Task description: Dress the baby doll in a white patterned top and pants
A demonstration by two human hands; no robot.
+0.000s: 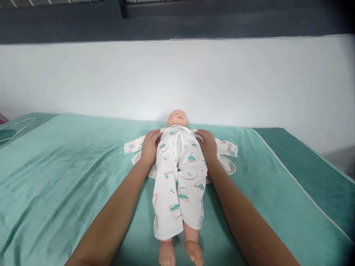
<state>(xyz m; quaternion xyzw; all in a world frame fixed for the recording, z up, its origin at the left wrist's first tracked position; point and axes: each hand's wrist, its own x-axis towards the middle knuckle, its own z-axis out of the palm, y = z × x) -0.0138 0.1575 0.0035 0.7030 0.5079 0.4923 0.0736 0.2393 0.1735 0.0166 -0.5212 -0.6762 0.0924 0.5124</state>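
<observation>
Doll (177,118) face-up on green cover (83,159), head toward white wall (177,77).
Left to right: left hand (150,145), fingers curled at the side of the trousers (167,173); doll between the hands, long axis running away from the person, feet nearest; right hand (208,145) opposite, fingers bent. Neither hand clearly nearer. I cannot tell whether either grip is closed on the trousers.

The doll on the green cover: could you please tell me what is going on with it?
A person's left hand and right hand are on opposite sides of the doll, near the upper end of its white printed trousers; whether they grip the cloth is unclear. The doll lies on its back, feet toward the person, trousers on its legs. A matching shirt lies spread beneath it, sleeves out to both sides.
</observation>
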